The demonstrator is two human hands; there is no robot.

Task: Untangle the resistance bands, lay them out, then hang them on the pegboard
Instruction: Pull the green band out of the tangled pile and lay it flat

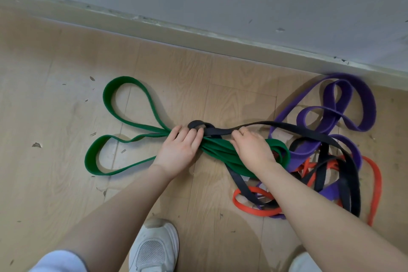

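A green band (110, 104) lies on the wooden floor, two loops spread to the left and its bundled strands running under both hands. A black band (220, 131) is knotted around the green bundle between my hands and trails right into the tangle. My left hand (180, 149) grips the green strands at the black knot. My right hand (251, 148) pinches the black band just right of the knot. A purple band (353, 104) coils at the right near the wall. An orange band (254, 208) lies under the black and purple ones.
A grey wall and its skirting board (198, 35) run diagonally across the top. My white shoe (154, 247) stands at the bottom centre, a second shoe (303, 264) at the bottom right. Small bits of debris (36, 144) dot the floor at the left.
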